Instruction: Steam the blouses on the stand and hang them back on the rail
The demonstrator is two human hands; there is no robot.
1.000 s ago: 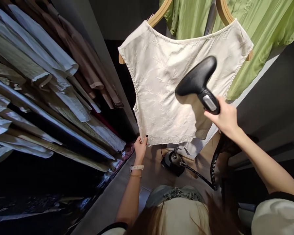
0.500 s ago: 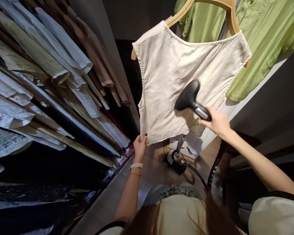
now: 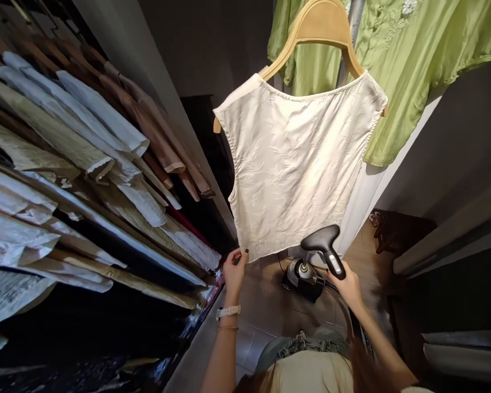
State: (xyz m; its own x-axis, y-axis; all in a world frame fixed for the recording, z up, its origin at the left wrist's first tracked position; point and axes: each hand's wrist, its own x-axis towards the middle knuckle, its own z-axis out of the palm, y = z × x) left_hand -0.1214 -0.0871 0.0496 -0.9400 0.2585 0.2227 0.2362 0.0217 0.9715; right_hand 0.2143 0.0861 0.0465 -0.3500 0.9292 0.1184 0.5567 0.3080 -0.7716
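A cream sleeveless top with a leaf pattern hangs on a wooden hanger in front of me. My left hand pinches the top's lower left corner between thumb and fingers. In my right hand is the black handle of a garment steamer head. The head is at the top's lower right hem; whether it touches the cloth I cannot tell. Below, on the floor, stands the steamer base with a metal pole and a black hose, partly hidden behind my right hand.
A dense row of hanging clothes fills the left side. Behind the top, a green garment hangs at the upper right. A dark brown stool stands on the tiled floor to the right, near a white panel.
My right hand has brought the steamer head down from the middle of the top to its lower right hem. My left hand keeps hold of the corner. The view has shifted.
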